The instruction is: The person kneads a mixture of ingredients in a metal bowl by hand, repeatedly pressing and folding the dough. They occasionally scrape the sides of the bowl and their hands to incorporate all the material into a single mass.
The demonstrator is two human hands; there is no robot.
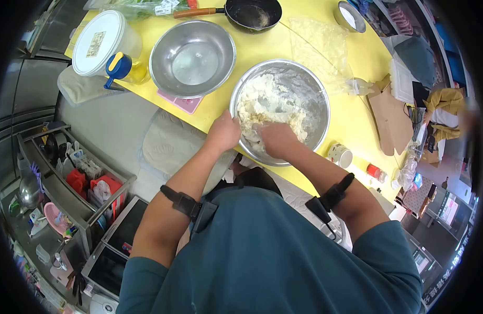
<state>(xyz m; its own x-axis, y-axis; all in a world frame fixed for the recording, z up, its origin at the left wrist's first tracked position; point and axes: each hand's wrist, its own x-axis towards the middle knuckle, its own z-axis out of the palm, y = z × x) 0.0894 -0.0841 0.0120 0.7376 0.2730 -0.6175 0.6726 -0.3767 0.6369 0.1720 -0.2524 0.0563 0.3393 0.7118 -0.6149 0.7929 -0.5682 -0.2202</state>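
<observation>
On the yellow table (pixel 359 123): two hands, one steel bowl (pixel 317 112)

My left hand (pixel 224 132) grasps the bowl's left rim. My right hand (pixel 279 140) is down in the crumbly dough (pixel 261 97) inside; fingers partly hidden, I cannot tell whether it clenches.

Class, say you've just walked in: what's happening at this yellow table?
A person is working rough, lumpy dough in a stainless steel mixing bowl. The left hand holds the bowl's near-left rim; the right hand is down in the dough, fingers mostly hidden. White residue coats part of the wall. Another steel bowl stands to the left, with a frying pan beyond.
</observation>
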